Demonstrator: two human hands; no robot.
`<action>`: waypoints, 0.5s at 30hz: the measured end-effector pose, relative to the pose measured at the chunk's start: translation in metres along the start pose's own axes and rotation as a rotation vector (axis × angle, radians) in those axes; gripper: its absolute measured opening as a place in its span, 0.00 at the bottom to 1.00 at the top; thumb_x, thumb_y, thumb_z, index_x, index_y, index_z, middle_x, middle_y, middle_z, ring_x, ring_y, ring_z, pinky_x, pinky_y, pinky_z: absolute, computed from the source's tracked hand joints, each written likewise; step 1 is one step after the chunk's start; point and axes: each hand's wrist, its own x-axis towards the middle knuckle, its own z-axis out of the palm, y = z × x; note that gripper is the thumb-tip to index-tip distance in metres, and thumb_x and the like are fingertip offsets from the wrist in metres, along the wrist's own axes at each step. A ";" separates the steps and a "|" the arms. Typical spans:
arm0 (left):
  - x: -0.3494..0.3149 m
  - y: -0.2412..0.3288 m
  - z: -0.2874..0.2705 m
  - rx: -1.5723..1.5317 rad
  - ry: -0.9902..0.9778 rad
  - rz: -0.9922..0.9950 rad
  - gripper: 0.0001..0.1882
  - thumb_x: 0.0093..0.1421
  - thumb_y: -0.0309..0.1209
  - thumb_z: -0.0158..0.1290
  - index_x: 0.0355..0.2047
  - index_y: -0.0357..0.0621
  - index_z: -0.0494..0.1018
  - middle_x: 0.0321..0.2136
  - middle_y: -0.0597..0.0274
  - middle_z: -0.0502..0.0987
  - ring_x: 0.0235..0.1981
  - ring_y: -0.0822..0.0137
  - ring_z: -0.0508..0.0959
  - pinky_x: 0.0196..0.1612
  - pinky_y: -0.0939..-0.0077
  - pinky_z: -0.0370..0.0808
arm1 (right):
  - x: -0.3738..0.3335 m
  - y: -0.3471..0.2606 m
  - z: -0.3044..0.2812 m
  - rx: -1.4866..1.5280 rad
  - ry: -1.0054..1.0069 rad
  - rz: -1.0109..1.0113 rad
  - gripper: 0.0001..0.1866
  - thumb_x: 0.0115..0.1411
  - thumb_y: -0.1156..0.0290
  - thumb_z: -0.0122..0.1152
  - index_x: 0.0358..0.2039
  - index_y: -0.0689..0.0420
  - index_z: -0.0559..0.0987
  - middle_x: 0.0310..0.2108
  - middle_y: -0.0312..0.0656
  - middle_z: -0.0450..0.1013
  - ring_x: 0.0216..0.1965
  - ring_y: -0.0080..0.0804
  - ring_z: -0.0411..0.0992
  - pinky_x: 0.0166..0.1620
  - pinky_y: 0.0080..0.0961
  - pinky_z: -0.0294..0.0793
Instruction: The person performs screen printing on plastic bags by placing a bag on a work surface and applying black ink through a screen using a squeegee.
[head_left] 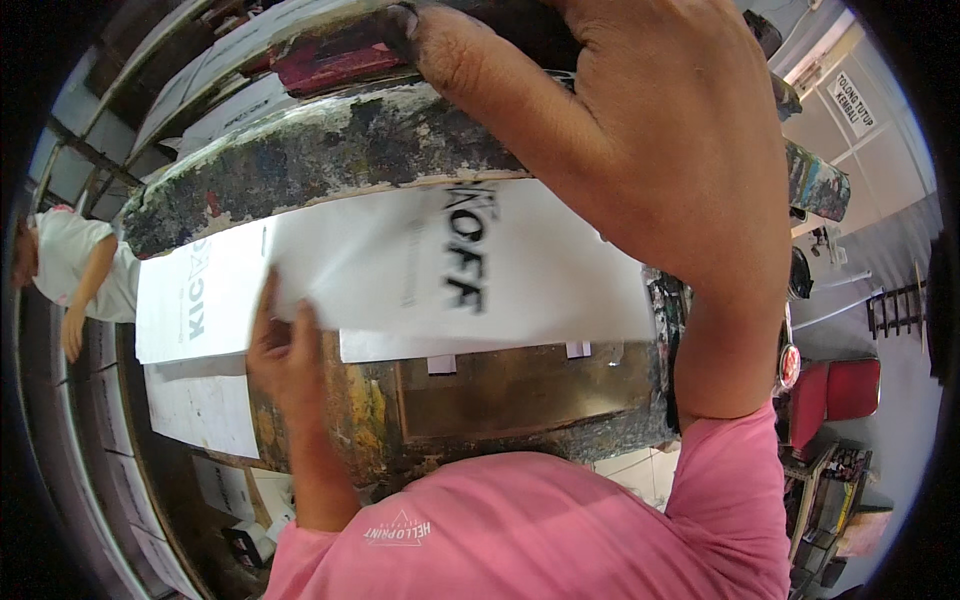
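Observation:
My left hand (285,345) has its fingers closed at the left edge of a white printed sheet (350,260), which bears bold black lettering and is blurred by motion. Under and beside that sheet lie more white sheets with print (165,315). High and close to the camera is my right hand (670,120), its dark-stained thumb stretched to the left. Its other fingers fall outside the picture, so I cannot tell what they hold. Below the thumb runs an ink-crusted frame bar (320,150), and behind it a magenta-stained piece (335,62).
The stained work board (360,410) has a brown panel (490,395) and small white tabs (441,365) at the sheets' near edge. A rack (90,150) fills the left side, where another person (85,260) stands. A red chair (835,395) is at right.

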 end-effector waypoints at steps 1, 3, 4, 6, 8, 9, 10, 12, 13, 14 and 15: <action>0.007 -0.008 -0.021 -0.031 0.014 -0.004 0.29 0.61 0.19 0.56 0.64 0.41 0.71 0.25 0.74 0.73 0.21 0.86 0.63 0.24 0.89 0.58 | -0.001 0.000 0.000 -0.002 0.004 0.006 0.23 0.62 0.53 0.55 0.22 0.60 0.76 0.19 0.44 0.72 0.23 0.42 0.70 0.40 0.39 0.66; 0.029 -0.024 -0.070 -0.041 0.008 0.001 0.31 0.58 0.18 0.54 0.64 0.38 0.69 0.26 0.72 0.74 0.21 0.86 0.64 0.24 0.89 0.57 | -0.001 0.001 -0.004 -0.017 0.019 0.022 0.23 0.62 0.52 0.56 0.21 0.60 0.76 0.18 0.44 0.72 0.22 0.42 0.70 0.40 0.39 0.67; 0.042 -0.034 -0.095 0.028 0.011 0.005 0.32 0.56 0.17 0.53 0.64 0.36 0.70 0.29 0.69 0.75 0.21 0.85 0.65 0.23 0.89 0.57 | -0.001 0.001 -0.007 -0.027 0.028 0.026 0.23 0.62 0.52 0.56 0.21 0.60 0.76 0.18 0.44 0.72 0.22 0.42 0.70 0.40 0.39 0.67; 0.074 -0.067 -0.149 -0.020 0.034 -0.020 0.34 0.53 0.17 0.51 0.64 0.35 0.68 0.37 0.62 0.79 0.22 0.82 0.69 0.24 0.90 0.63 | 0.001 -0.003 -0.009 -0.032 0.045 0.029 0.24 0.62 0.52 0.56 0.20 0.60 0.76 0.18 0.44 0.72 0.21 0.42 0.70 0.40 0.39 0.67; 0.105 -0.094 -0.202 -0.010 -0.012 -0.120 0.35 0.52 0.17 0.51 0.65 0.35 0.67 0.41 0.60 0.79 0.24 0.81 0.72 0.24 0.89 0.65 | 0.001 -0.003 -0.009 0.023 0.040 0.048 0.24 0.62 0.52 0.56 0.20 0.60 0.76 0.18 0.44 0.72 0.21 0.43 0.71 0.40 0.40 0.67; 0.121 -0.110 -0.227 0.032 -0.004 -0.155 0.36 0.52 0.17 0.50 0.66 0.33 0.65 0.45 0.56 0.78 0.30 0.76 0.75 0.31 0.85 0.70 | 0.001 -0.001 -0.006 0.086 0.028 0.058 0.24 0.62 0.52 0.56 0.20 0.61 0.77 0.18 0.44 0.73 0.21 0.43 0.71 0.40 0.40 0.67; 0.139 -0.125 -0.247 0.073 -0.001 -0.187 0.37 0.53 0.16 0.50 0.67 0.31 0.62 0.49 0.52 0.77 0.35 0.72 0.79 0.37 0.82 0.76 | 0.001 0.003 -0.004 0.147 0.017 0.072 0.24 0.62 0.51 0.56 0.20 0.61 0.77 0.19 0.45 0.73 0.22 0.43 0.72 0.40 0.40 0.68; 0.170 -0.157 -0.290 0.228 0.006 -0.206 0.37 0.53 0.19 0.51 0.66 0.35 0.64 0.49 0.53 0.78 0.38 0.69 0.79 0.41 0.79 0.76 | 0.001 0.006 0.002 0.209 0.040 0.079 0.24 0.62 0.51 0.55 0.22 0.61 0.77 0.19 0.45 0.74 0.23 0.43 0.73 0.40 0.40 0.69; 0.188 -0.175 -0.311 0.301 0.022 -0.201 0.35 0.54 0.21 0.53 0.65 0.37 0.66 0.46 0.55 0.79 0.37 0.71 0.78 0.39 0.78 0.75 | -0.001 0.005 -0.001 0.221 0.054 0.080 0.24 0.63 0.51 0.55 0.23 0.61 0.78 0.19 0.45 0.74 0.23 0.43 0.74 0.40 0.40 0.69; 0.200 -0.184 -0.326 0.377 0.037 -0.198 0.34 0.55 0.23 0.55 0.65 0.40 0.68 0.44 0.57 0.79 0.35 0.73 0.77 0.36 0.78 0.75 | -0.002 0.001 -0.004 0.200 0.064 0.075 0.24 0.62 0.51 0.55 0.24 0.62 0.78 0.19 0.46 0.74 0.23 0.44 0.74 0.40 0.41 0.69; 0.208 -0.188 -0.339 0.672 0.116 -0.072 0.32 0.56 0.25 0.57 0.63 0.40 0.69 0.45 0.56 0.80 0.37 0.70 0.78 0.40 0.76 0.75 | -0.003 -0.003 -0.008 0.189 0.052 0.085 0.24 0.62 0.51 0.55 0.25 0.62 0.78 0.18 0.47 0.74 0.24 0.44 0.74 0.41 0.41 0.70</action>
